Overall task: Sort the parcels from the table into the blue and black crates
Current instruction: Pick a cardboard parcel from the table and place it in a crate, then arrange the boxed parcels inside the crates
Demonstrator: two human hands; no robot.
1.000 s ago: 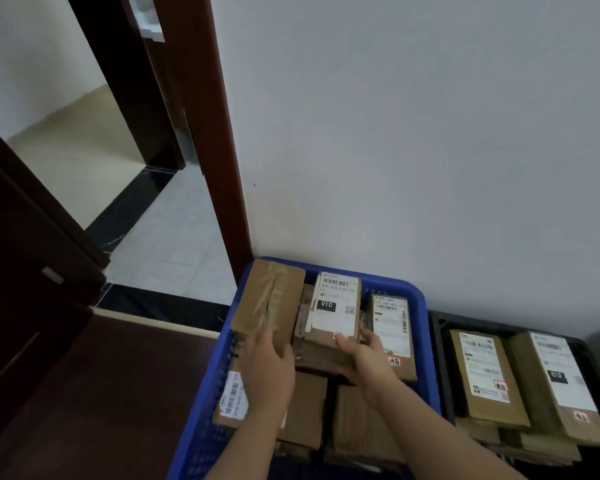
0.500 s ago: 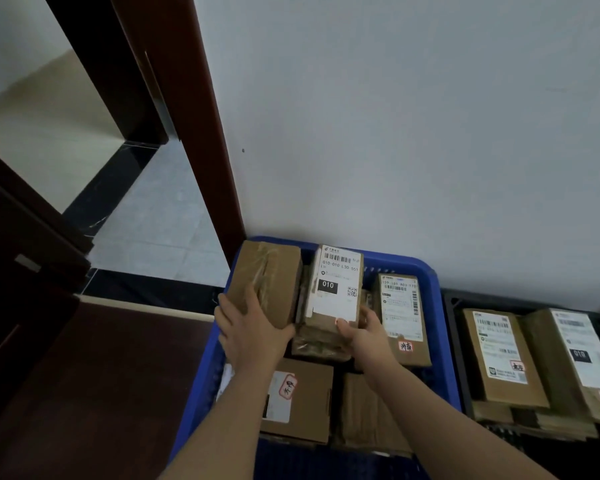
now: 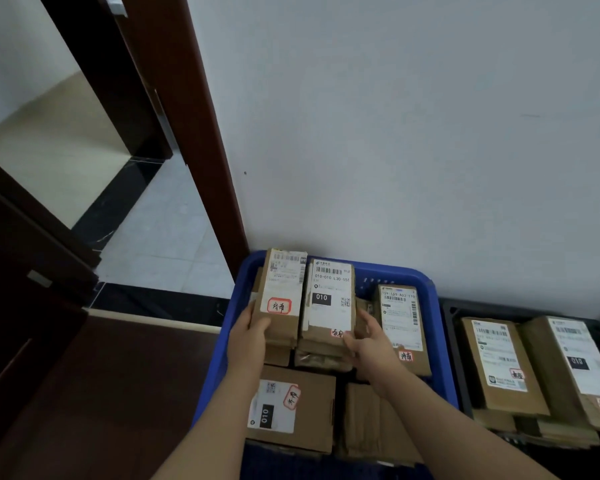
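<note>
Cardboard parcels fill the blue crate, which sits against the white wall, w/ the black crate touching its right side. I see my left hand gripping the near end of the back-left parcel, thumb on top and fingers curled round its left edge; that parcel lies label up w/ a red-outlined sticker next to my thumb. My right hand rests at the near right corner of the middle parcel, the one marked 010, fingers spread and lightly bent against its side. Can't tell if they actually pinch it. Both parcels lie side by side, touching, at the back of the blue crate on top of other boxes. Just right of my right hand lies a third labelled parcel. Nearer to me, under my forearms, sit a box w/ a 010 label and a plain brown one. Black crate holds two labelled parcels stacked on more. Dark wood door frame stands left of the crates.
</note>
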